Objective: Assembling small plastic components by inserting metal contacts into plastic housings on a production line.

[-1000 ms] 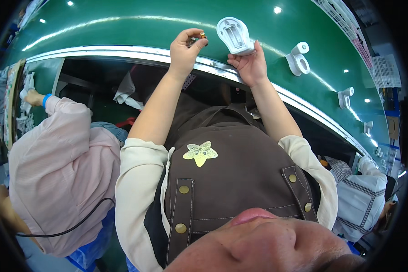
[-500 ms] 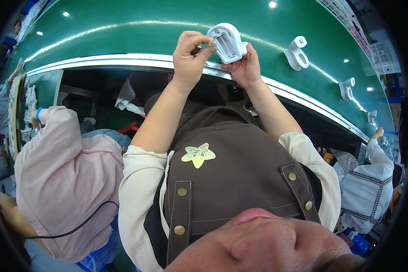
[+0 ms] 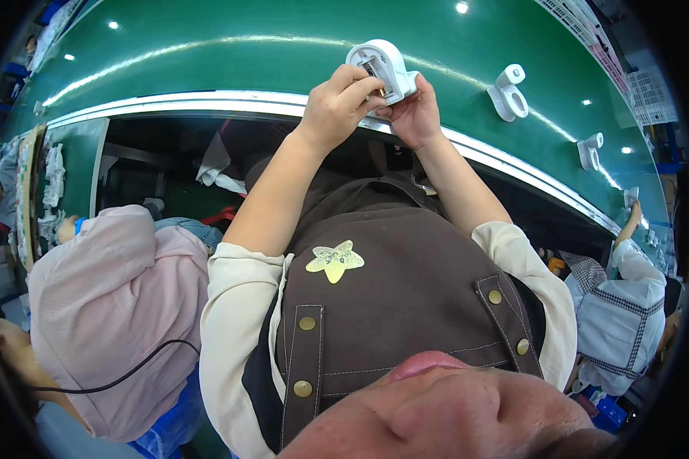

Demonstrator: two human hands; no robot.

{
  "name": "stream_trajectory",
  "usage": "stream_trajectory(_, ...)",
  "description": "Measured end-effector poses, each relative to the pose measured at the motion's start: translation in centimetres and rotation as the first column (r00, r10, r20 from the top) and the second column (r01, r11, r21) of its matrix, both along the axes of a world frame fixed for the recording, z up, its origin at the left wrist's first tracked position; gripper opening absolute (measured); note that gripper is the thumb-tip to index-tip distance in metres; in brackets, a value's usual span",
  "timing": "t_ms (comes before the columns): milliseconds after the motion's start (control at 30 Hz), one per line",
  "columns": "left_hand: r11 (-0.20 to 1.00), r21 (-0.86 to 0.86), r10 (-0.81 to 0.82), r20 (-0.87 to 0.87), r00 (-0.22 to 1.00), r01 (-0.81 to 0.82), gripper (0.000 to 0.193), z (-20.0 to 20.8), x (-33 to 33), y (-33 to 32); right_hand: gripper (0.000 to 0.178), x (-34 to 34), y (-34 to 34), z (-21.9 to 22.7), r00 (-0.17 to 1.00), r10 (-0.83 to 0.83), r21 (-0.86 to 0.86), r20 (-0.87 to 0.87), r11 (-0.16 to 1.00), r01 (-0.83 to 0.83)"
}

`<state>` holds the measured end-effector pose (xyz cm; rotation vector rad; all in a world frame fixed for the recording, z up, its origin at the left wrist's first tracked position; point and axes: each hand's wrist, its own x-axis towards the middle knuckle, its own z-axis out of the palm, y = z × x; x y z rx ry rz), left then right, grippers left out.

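Note:
Above the front edge of the green work surface, my right hand [image 3: 415, 115] grips a white plastic toy toilet [image 3: 397, 67] from its right side. Its open battery compartment faces me. Over the lower left of that compartment, the fingers of my left hand [image 3: 338, 105] are pinched. A small battery [image 3: 380, 91], dark with a coppery end, shows partly at those fingertips. The rest of it is hidden behind my fingers.
A second toy toilet [image 3: 507, 93] stands to the right on the green surface [image 3: 230, 69]. Farther along are another [image 3: 590, 151] and a co-worker's hand [image 3: 636, 210] at one more. A metal rail [image 3: 199, 102] edges the surface. A person in pink [image 3: 115, 306] sits at left.
My left hand has moved right and down, from beside the compartment to over it, with the battery. The toy in my right hand has barely moved. The co-worker at far right has reached further forward.

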<state>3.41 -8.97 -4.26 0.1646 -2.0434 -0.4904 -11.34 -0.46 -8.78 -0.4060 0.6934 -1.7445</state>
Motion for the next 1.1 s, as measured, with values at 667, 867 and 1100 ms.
stream_trajectory(667, 0.462, 0.864, -0.204, -0.116, 0.972, 0.199, 0.065, -1.9, -1.2, 0.3, 0.04, -0.3, 0.3, -0.3, 0.994, -0.11, 0.053, 0.0, 0.993, 0.11)
stream_trajectory(867, 0.518, 0.744, -0.313, -0.294, 0.903, 0.422, 0.043, -1.4, 0.2, -0.3, 0.041, -1.8, 0.3, -1.2, 0.988, -0.076, 0.027, 0.136, 0.997, 0.073)
stream_trajectory(1100, 0.527, 0.707, -0.238, -0.409, 0.881, 0.471, 0.033, -0.4, -0.2, 1.1, 0.04, -1.9, 0.3, -1.3, 0.99, -0.068, 0.014, 0.123, 0.998, 0.067)
